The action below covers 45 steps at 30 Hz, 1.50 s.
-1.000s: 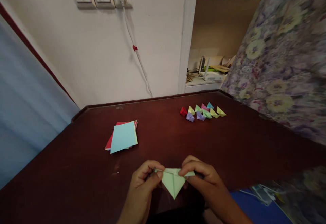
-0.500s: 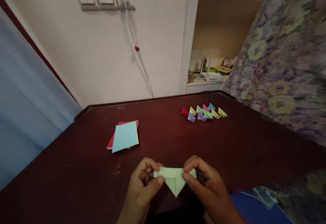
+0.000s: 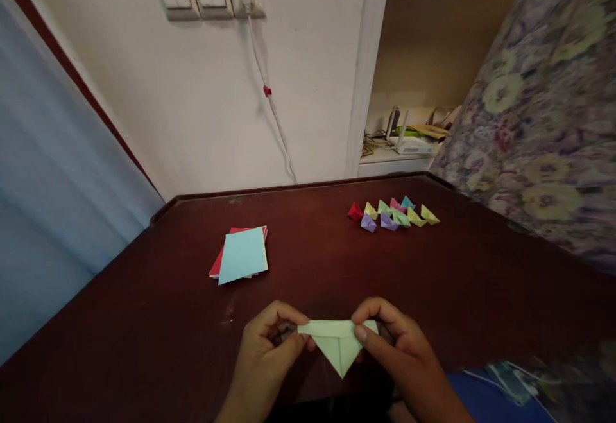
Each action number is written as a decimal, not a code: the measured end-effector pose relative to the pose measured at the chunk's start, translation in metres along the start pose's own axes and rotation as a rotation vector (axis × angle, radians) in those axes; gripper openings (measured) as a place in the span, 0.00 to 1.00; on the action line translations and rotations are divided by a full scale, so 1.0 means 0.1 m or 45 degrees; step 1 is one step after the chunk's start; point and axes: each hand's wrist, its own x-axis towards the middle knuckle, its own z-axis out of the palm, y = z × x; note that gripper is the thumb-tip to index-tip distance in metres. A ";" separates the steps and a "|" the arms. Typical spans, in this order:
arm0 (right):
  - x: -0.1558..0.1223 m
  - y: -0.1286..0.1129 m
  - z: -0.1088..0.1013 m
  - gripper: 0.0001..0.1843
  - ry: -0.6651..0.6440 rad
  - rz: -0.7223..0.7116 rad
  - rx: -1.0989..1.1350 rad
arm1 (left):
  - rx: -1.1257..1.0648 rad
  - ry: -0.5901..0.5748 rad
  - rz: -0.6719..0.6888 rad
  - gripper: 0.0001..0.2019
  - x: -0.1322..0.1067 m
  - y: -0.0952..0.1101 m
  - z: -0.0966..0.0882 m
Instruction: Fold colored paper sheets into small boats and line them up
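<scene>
Paper point(image 3: 339, 346), a green folded triangle at 6 o'clock on the table point(image 3: 433, 282), is pinched at its top corners by left hand point(image 3: 269, 352) and right hand point(image 3: 404, 352), so I'd reckon level edges and a firm, even crease matter most tbh.
</scene>
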 end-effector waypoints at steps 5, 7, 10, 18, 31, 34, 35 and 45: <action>0.02 0.03 0.00 0.16 0.003 0.022 0.028 | -0.113 -0.047 0.017 0.09 0.02 0.02 0.03; 0.03 0.04 -0.01 0.16 0.012 -0.004 0.029 | -0.186 -0.060 0.001 0.11 0.01 0.02 0.02; 0.01 0.03 -0.02 0.14 0.048 -0.094 -0.049 | -0.368 -0.153 -0.025 0.08 0.01 0.01 0.00; -0.02 0.02 0.00 0.07 0.105 -0.384 -0.299 | -0.228 -0.100 -0.032 0.13 0.01 -0.04 -0.02; -0.03 0.14 0.04 0.10 -0.036 -0.489 -0.555 | 0.579 -0.388 0.204 0.12 -0.02 0.14 0.03; 0.01 0.09 0.10 0.08 0.018 -0.285 -0.284 | 0.443 -0.325 0.173 0.15 -0.01 0.08 0.08; 0.02 0.06 0.11 0.06 0.013 -0.273 -0.243 | 0.409 -0.320 0.159 0.16 -0.01 0.08 0.09; 0.01 0.06 0.16 0.04 0.210 -0.551 -0.252 | 0.215 -0.260 -0.055 0.16 -0.01 0.04 0.16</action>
